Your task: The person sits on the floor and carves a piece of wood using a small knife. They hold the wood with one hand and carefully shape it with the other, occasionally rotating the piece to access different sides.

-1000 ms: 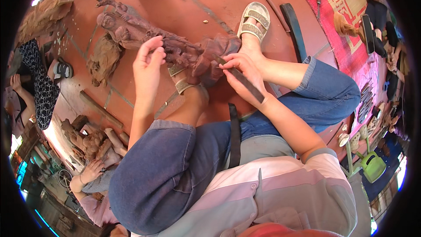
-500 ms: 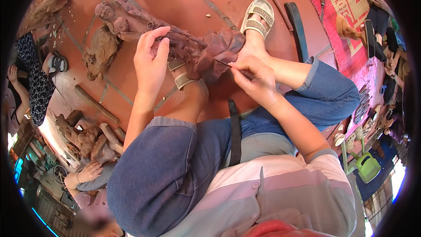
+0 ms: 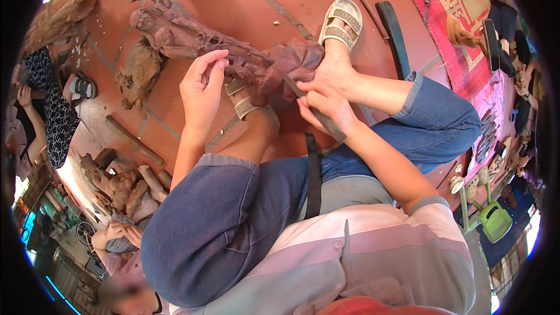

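- Right fingers (image 3: 315, 88) are wrapped around a flat dark tool (image 3: 332, 128).
- Left fingers (image 3: 210, 58) are held loosely parted.
- Just beyond both, a reddish-brown carving (image 3: 248, 53) is laid.
- Farther right of them, a boldly figured mat (image 3: 458, 9) is spread.

Grips a dark flat tool (image 3: 331, 126) in the right hand (image 3: 328, 104), angled toward the broad end of a reddish wooden carving (image 3: 245, 58). Holds the left hand (image 3: 200, 86) beside the carving with thumb and forefinger slightly apart. Rests sandals (image 3: 338, 36) on red floor tiles (image 3: 274, 0), near a black strip (image 3: 392, 41).
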Tool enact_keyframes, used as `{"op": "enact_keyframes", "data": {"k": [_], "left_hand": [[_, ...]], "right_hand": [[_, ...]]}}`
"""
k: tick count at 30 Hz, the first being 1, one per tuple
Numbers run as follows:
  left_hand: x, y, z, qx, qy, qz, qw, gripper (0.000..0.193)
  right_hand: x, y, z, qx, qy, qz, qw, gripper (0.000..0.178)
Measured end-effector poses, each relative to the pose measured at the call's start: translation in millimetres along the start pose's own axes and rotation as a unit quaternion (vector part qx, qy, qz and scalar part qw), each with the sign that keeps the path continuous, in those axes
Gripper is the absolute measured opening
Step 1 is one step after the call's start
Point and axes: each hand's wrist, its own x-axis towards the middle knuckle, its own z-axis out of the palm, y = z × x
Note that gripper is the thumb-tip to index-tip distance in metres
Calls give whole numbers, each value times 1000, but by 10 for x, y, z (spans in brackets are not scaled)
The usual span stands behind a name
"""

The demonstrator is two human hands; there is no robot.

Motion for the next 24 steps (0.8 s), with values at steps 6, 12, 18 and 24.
{"op": "enact_keyframes", "data": {"k": [6, 12, 18, 24], "left_hand": [[-16, -45, 38, 52, -25, 31, 998, 19], [-38, -129, 47, 121, -32, 82, 989, 24], [-47, -112, 57, 142, -35, 89, 985, 25], [-52, -204, 70, 150, -9, 145, 978, 25]], "right_hand": [[157, -116, 62, 10, 26, 9, 1000, 16], [-40, -58, 13, -11, 21, 8, 1000, 18], [-72, -16, 50, -24, 26, -4, 999, 18], [171, -120, 117, -8, 35, -25, 999, 17]]}}
